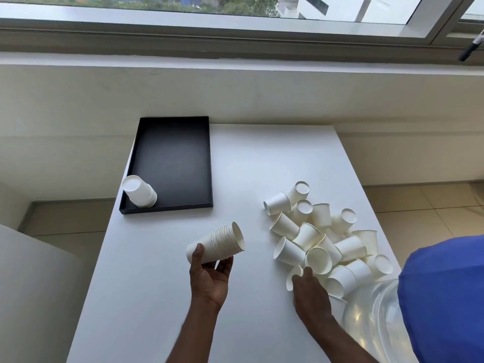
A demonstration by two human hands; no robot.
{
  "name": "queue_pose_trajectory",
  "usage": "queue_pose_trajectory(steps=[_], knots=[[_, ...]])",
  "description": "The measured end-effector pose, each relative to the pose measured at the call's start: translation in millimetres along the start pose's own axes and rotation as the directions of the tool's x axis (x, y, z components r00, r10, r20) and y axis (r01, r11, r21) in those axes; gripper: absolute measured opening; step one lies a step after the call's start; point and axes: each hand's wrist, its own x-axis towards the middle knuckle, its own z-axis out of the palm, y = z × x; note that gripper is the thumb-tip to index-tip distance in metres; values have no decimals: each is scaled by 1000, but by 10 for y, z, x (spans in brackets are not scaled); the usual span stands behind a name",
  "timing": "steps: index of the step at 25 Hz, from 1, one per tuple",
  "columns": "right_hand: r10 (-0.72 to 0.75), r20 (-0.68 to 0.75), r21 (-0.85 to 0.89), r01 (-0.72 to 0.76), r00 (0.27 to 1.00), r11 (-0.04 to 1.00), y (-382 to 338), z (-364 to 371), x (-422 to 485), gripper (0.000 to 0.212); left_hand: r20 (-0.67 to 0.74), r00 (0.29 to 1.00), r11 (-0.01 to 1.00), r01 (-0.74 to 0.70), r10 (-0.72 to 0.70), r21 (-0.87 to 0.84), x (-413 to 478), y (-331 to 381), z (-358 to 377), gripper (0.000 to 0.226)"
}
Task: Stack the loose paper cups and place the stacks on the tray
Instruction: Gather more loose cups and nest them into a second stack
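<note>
My left hand (209, 276) grips a stack of white paper cups (222, 242) held on its side above the table, mouths facing right. My right hand (310, 289) pinches a single white cup (293, 277) at the near left edge of a pile of several loose cups (324, 231) on the table's right side. A black tray (172, 158) lies at the far left of the table. One upside-down stack of cups (140, 191) stands in its near left corner.
The white table (157, 297) ends near the tray's left side and just right of the cup pile. A clear plastic bag (372, 320) lies at the near right, beside a blue sleeve (445, 297). A wall and window ledge stand behind the table.
</note>
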Motion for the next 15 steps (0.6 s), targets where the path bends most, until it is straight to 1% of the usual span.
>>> queue_pose_trajectory(steps=[1,2,3,4,5,6,7,8,9,11,12,13,14,15], knots=[[0,-3,51,0,1000,999,-4,23,33,38,0,1000,1000,0,0,0,-6,-10,5,66],[5,-20,150,-2,1000,989,-40,19,69,41,-1,1000,1000,-1,1,1,-10,-15,7,66],[4,-46,244,7,999,970,-125,-70,62,38,-2,1000,1000,-3,3,2,-12,-14,8,66],[-5,-106,302,37,994,953,-234,-198,34,34,-4,1000,1000,-2,2,5,-11,-8,12,67],[-1,-214,373,82,977,924,-349,-344,19,32,-9,1000,1000,-1,1,8,-12,-1,13,68],[78,-327,490,98,942,866,-451,-449,37,33,-9,1000,1000,0,0,11,-19,4,16,68],[195,-363,626,83,911,775,-549,-536,53,34,-6,1000,1000,1,-1,19,-26,5,16,68],[244,-336,721,82,910,688,-643,-595,58,35,1,1000,999,1,-1,34,-36,2,19,66],[232,-327,758,107,916,644,-724,-622,63,35,5,1000,999,2,-2,53,-46,-1,20,61],[108,-322,767,193,940,612,-853,-632,64,35,-9,1000,996,-1,2,92,-62,-11,15,49],[41,-316,761,227,948,608,-888,-622,65,36,-18,1000,995,-5,7,104,-65,-12,4,45],[3,-307,756,242,952,608,-904,-602,69,36,-26,1000,994,-10,13,110,-64,-9,-15,43],[-1,-284,776,230,959,588,-912,-567,85,34,-26,1000,994,-13,16,109,-67,0,-35,43],[13,-239,820,195,971,538,-918,-536,101,32,-21,1000,994,-16,18,105,-66,9,-54,46]])
